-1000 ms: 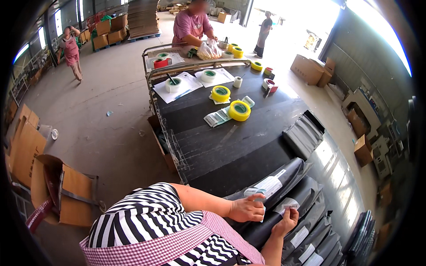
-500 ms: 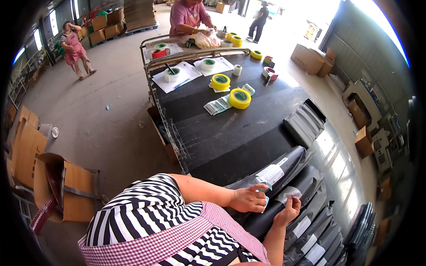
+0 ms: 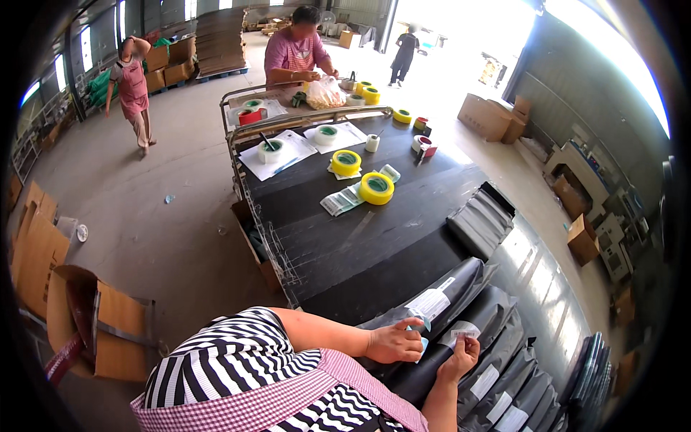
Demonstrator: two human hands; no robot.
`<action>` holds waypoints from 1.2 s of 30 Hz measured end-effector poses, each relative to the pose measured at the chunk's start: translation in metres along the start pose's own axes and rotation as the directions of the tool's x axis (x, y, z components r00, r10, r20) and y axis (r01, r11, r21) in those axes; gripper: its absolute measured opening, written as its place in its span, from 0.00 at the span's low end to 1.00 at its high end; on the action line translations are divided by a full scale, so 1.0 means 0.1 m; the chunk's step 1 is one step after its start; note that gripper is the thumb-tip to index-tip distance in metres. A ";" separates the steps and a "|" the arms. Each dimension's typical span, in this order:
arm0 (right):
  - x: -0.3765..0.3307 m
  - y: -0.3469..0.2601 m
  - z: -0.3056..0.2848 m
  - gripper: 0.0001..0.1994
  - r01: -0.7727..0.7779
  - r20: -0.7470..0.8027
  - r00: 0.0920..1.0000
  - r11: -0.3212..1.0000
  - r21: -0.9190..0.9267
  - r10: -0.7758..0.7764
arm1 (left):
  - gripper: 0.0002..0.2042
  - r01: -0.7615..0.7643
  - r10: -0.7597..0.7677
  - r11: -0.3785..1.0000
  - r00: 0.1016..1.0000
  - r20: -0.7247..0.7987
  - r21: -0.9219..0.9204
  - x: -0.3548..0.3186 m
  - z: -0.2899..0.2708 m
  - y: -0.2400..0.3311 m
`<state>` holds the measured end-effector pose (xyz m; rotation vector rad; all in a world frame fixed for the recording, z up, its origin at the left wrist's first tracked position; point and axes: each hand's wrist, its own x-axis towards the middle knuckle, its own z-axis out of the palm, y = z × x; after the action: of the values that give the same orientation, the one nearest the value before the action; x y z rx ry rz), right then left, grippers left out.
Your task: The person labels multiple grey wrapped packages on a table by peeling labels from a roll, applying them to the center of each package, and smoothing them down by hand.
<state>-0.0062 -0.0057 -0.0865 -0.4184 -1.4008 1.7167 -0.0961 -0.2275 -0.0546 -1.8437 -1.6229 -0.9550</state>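
My right hand (image 3: 458, 358) pinches a small white barcode label (image 3: 464, 333) between thumb and fingers, above a row of dark plastic mailer bags (image 3: 497, 317). Close beside it on the left, my left hand (image 3: 394, 341) is closed on a pale-blue strip of label backing (image 3: 423, 348), its fingers bent. Behind the left hand, a white shipping label (image 3: 430, 304) sits on the farthest bag. Several nearer bags carry white labels too, such as the white label (image 3: 484, 381). Part of the strip is hidden by my fingers.
On the black table (image 3: 302, 237) stand yellow tape rolls (image 3: 376, 189), a label strip (image 3: 341, 201), papers (image 3: 277, 163) and a stack of flat grey bags (image 3: 479, 219). A co-worker (image 3: 299, 54) handles a clear plastic bag opposite. Another person (image 3: 132, 93) walks at left. Cartons (image 3: 101, 317) stand lower left.
My view has tilted up slightly, so the table sits lower and more left. The person at left has walked nearer. Both my hands keep their grips.
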 end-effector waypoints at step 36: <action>1.32 -0.45 -0.38 0.13 -0.223 0.237 0.900 0.853 -0.471 0.366 | 0.10 0.399 -0.043 0.843 0.720 0.692 -0.362 0.87 1.02 -0.07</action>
<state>-0.0372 0.1209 -0.0239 -0.6542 -2.0664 1.7639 -0.0813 -0.0936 -0.0519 -2.5981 -2.2296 -0.9238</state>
